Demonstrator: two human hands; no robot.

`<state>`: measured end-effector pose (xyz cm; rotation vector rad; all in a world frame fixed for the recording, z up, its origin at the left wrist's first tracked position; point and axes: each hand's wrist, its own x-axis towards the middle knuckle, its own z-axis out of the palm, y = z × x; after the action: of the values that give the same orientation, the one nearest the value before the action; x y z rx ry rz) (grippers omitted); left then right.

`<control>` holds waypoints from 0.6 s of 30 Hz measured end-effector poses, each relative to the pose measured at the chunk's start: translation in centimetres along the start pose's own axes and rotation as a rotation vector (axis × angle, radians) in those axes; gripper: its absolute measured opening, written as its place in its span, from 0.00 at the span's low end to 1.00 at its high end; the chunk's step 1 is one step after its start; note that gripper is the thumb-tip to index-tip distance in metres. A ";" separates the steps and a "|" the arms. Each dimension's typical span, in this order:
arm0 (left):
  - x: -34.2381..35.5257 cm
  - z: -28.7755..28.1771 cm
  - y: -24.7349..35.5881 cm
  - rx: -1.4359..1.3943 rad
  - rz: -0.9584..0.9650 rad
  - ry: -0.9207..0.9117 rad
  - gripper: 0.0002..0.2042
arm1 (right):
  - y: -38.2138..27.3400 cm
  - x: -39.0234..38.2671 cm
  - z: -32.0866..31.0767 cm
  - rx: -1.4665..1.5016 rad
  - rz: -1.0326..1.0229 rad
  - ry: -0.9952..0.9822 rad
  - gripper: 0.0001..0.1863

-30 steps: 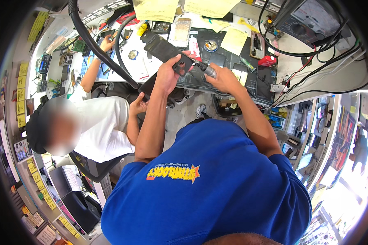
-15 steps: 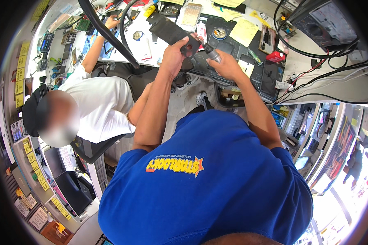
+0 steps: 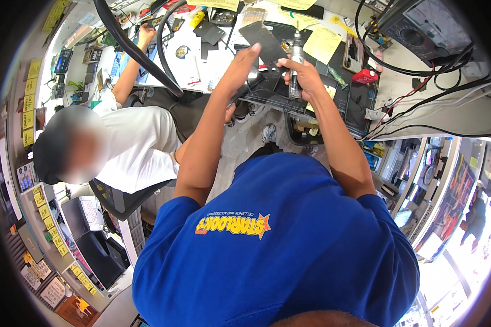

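Workbench (image 3: pixel 180 65), dark panel (image 3: pixel 263 39), both partly behind hands (image 3: pixel 241 70)

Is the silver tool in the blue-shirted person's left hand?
No, the right hand grips the silver tool, while the left hand holds the dark panel.

Over the front edge of the bench (image 3: pixel 177 64), I can pass between the thick hose (image 3: pixel 132 49) and the left hand (image 3: pixel 240 66); the hose obstructs further left, the meter (image 3: pixel 426 32) far right.
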<state>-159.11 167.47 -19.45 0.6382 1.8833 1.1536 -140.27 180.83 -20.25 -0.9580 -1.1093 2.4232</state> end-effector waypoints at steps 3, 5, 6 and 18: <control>-1.8 -2.4 -2.6 0.477 0.066 0.073 0.37 | 0.4 0.2 -2.2 0.060 -0.035 0.071 0.29; -2.7 -2.9 -6.5 0.873 0.056 0.146 0.38 | 0.5 0.3 -3.2 0.107 -0.037 0.104 0.29; -3.2 -2.2 -7.5 0.976 0.069 0.168 0.39 | 0.7 0.3 -3.8 0.132 -0.045 0.119 0.28; 0.3 -0.6 -8.2 1.139 0.024 0.077 0.45 | -2.7 0.0 -6.8 0.108 -0.092 0.231 0.12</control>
<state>-159.84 163.74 -26.75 1.2052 2.5161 -0.0104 -135.60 186.33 -21.41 -1.0940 -0.9109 2.2086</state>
